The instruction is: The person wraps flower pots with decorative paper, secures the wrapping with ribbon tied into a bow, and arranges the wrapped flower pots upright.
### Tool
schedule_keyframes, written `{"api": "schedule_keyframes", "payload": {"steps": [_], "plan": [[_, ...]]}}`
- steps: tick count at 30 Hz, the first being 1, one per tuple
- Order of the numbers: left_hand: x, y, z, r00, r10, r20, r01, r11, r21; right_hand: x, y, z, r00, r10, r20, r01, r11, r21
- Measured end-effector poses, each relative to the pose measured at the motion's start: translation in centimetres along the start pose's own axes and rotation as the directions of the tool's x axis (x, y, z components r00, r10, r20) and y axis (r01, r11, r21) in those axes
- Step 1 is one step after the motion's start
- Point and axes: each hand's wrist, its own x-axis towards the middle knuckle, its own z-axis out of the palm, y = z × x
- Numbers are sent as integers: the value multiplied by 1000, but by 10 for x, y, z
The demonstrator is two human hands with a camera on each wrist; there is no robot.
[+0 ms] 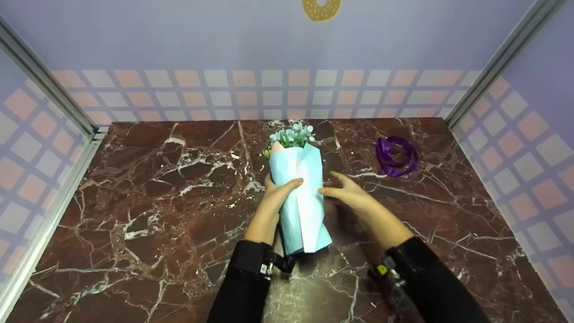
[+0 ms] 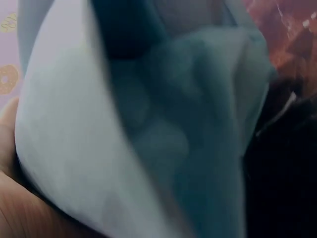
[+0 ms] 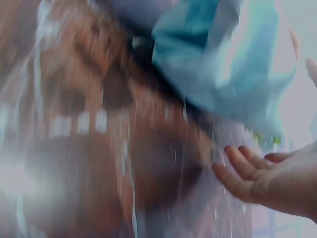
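A bouquet (image 1: 309,211) wrapped in light blue paper lies on the table, its small pale-blue flowers (image 1: 293,133) showing at the far end. My left hand (image 1: 274,197) holds it from the left side, thumb over the front of the paper. In the left wrist view the open lower end of the wrapping paper (image 2: 74,124) fills most of the picture. Beside the bouquet's right edge is my right hand (image 1: 352,195), thumb tip right at the paper. The right wrist view shows that hand (image 3: 272,178) with its fingers extended below the paper.
A coil of purple ribbon (image 1: 384,157) lies to the right on the dark red marble-patterned table (image 1: 179,224). Panels with pink and white squares (image 1: 242,80) stand at the back and both sides. Each wrist wears a black camera band (image 1: 406,262).
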Motion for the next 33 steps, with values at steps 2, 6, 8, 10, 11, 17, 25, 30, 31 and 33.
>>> {"api": "schedule_keyframes", "payload": {"steps": [2, 6, 8, 10, 11, 17, 25, 30, 31, 33], "plan": [[0, 0, -3, 1000, -3, 6, 3, 1000, 3, -2, 4, -12, 999, -42, -8, 42, 998, -48], [-1, 0, -6, 1000, -19, 16, 19, 1000, 25, -5, 12, -37, 994, -92, -53, 79, 975, -207], [-1, 0, -7, 1000, -24, 17, 23, 999, 23, -5, 16, -49, 989, -128, -78, 99, 949, -301], [-1, -2, -7, 999, -27, 20, 26, 1000, 17, -3, 22, -60, 981, -168, -94, 122, 920, -373], [-1, -3, -7, 999, -31, 25, 31, 999, 13, -2, 24, -65, 978, -181, -104, 124, 903, -411], [-2, -9, -5, 998, -29, 47, 30, 1000, -8, 3, 41, -95, 949, -250, -191, 60, 740, -670], [-3, -14, -7, 998, 2, 68, 2, 999, -54, 9, 60, -124, 918, -282, -277, -47, 618, -785], [-3, -15, -9, 997, 28, 67, -22, 996, -82, 12, 59, -134, 913, -271, -304, -41, 682, -731], [-3, -14, -10, 997, 30, 68, -24, 996, -82, 13, 56, -136, 907, -275, -318, -41, 695, -718], [-4, -14, -11, 997, 28, 70, -22, 996, -84, 14, 47, -140, 898, -278, -340, -38, 721, -692]]}}
